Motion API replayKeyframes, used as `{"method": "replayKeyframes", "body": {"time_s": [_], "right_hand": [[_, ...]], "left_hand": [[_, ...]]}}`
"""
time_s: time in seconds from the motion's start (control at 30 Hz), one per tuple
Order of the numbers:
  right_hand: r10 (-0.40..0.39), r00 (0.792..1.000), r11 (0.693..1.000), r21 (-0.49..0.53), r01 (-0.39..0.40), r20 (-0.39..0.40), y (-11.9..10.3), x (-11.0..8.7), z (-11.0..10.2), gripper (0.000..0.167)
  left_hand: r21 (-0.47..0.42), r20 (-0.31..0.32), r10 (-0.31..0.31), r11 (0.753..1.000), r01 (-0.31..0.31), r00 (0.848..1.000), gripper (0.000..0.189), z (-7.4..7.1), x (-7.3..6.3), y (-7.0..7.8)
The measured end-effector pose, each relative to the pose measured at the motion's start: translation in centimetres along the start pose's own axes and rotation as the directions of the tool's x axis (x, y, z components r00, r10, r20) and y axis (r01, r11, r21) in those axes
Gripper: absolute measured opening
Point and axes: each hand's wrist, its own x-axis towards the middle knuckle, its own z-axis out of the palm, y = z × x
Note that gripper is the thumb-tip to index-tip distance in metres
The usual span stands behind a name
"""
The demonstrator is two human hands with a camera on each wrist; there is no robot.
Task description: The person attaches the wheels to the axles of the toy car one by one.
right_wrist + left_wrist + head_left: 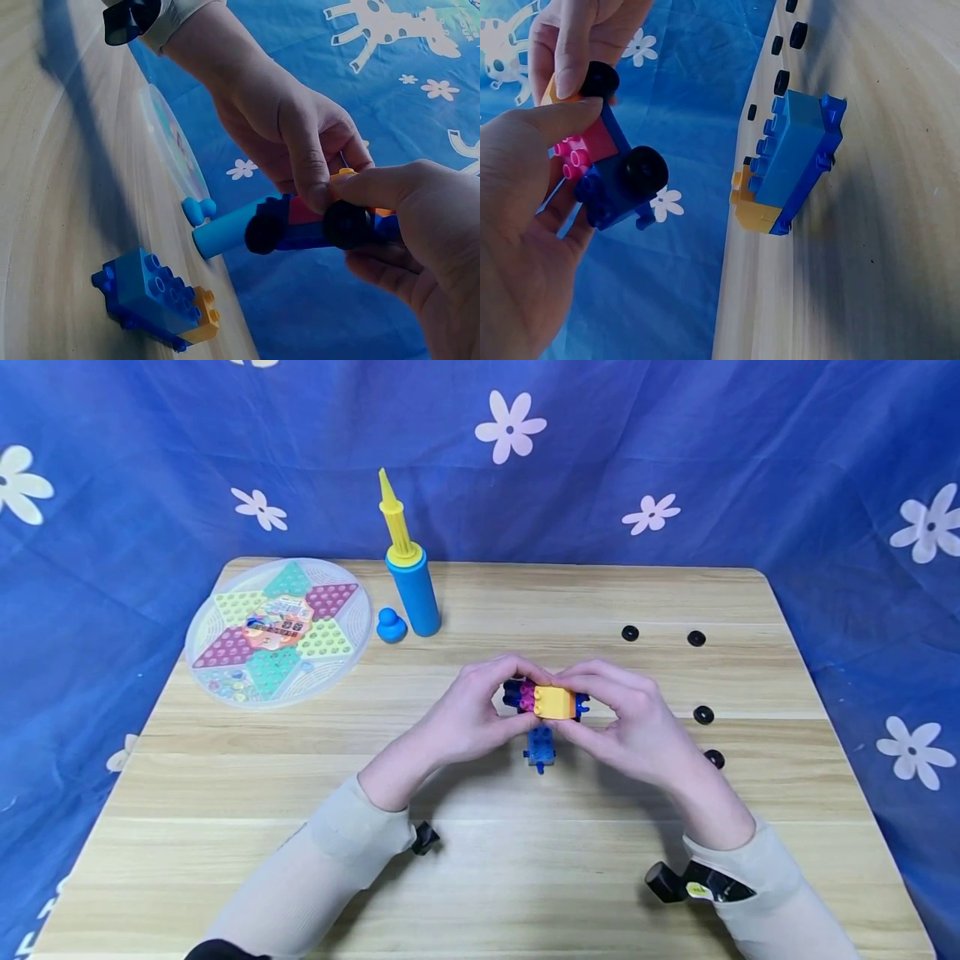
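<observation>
Above the middle of the table, both hands hold a small building-block car (553,702) with an orange-yellow block, a pink block and a dark blue base. My left hand (476,714) grips it near the pink block. From the other side, my right hand (633,718) pinches the yellow end, its thumb beside a black wheel (349,223). Another black wheel (644,171) sits on the dark blue end in the left wrist view. Below the hands stands a second block car (791,146), with a light blue block, a yellow block and a dark blue base; no wheels show on it.
Several loose black wheels (703,715) lie on the right of the wooden table (300,785). A round star-patterned game board (201,662) is at the back left. Beside it are a blue knob-shaped piece (391,628) and a blue and yellow hand pump (416,597). Blue flowered cloth (585,468) hangs behind.
</observation>
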Motion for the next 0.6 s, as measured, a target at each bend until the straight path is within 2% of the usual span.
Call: {"method": "replayKeyframes", "body": {"time_s": [0.17,0.27,0.37,0.43,0.5,0.6], "right_hand": [[-0.058,0.997,0.998,-0.022,0.057,-0.045,0.12,-0.05,0.12,0.037],[-0.096,0.993,0.995,-0.036,0.093,-0.075,0.16,-0.13,0.10,0.034],[-0.137,0.986,0.990,-0.050,0.133,-0.097,0.22,-0.25,0.08,0.029],[-0.168,0.979,0.985,-0.062,0.162,-0.112,0.27,-0.35,0.10,0.025],[-0.199,0.971,0.979,-0.069,0.191,-0.132,0.29,-0.49,0.16,0.024],[-0.246,0.953,0.968,-0.084,0.234,-0.177,0.31,-0.68,0.40,0.025]], "left_hand": [[0.018,-0.028,-0.004,1.000,0.005,1.000,0.043,0.02,0.00,-0.23],[0.031,-0.046,-0.046,0.998,0.047,0.998,0.048,-0.11,-0.04,-0.31],[0.020,-0.061,-0.113,0.993,0.115,0.992,0.059,-0.19,-0.07,-0.44],[-0.041,-0.060,-0.165,0.986,0.162,0.985,0.066,-0.19,-0.06,-0.50],[-0.135,-0.048,-0.222,0.968,0.214,0.974,0.072,-0.16,-0.10,-0.53],[-0.315,-0.018,-0.300,0.907,0.280,0.954,0.075,-0.09,-0.08,-0.33]]}}
